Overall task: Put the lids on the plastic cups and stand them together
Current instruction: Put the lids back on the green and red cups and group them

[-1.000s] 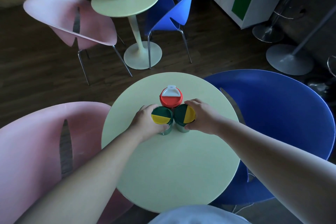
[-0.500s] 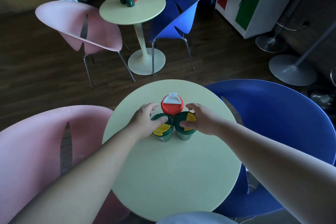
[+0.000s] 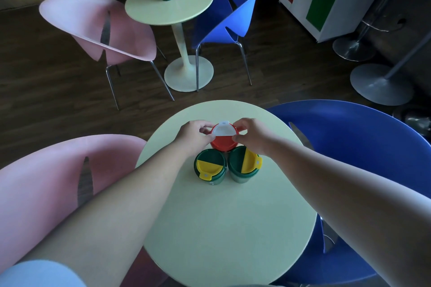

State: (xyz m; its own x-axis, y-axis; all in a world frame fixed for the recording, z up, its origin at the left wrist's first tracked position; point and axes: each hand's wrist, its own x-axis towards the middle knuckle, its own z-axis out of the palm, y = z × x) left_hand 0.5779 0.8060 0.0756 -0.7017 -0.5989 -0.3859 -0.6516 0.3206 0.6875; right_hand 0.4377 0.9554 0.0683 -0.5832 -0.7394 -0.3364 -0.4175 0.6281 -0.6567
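Three lidded plastic cups stand touching in a triangle on the round pale-green table (image 3: 228,228). The far one is the red cup (image 3: 223,142) with a red lid and white flap. My left hand (image 3: 194,134) grips its lid from the left and my right hand (image 3: 253,134) grips it from the right, fingertips pinching the rim. Nearer me stand two green cups with green-and-yellow lids: the left green cup (image 3: 210,166) and the right green cup (image 3: 243,165). Neither hand touches the left one; my right wrist hangs just above the right one.
A pink chair (image 3: 46,193) stands left of the table and a blue chair (image 3: 361,142) right. Beyond are a second round table (image 3: 182,9) carrying three tall cups, another pink and another blue chair, a white cabinet and stool bases.
Both hands left the two green cups and moved forward onto the red cup's lid. The green cups stay put, their lids now fully visible. The camera view shifted slightly.
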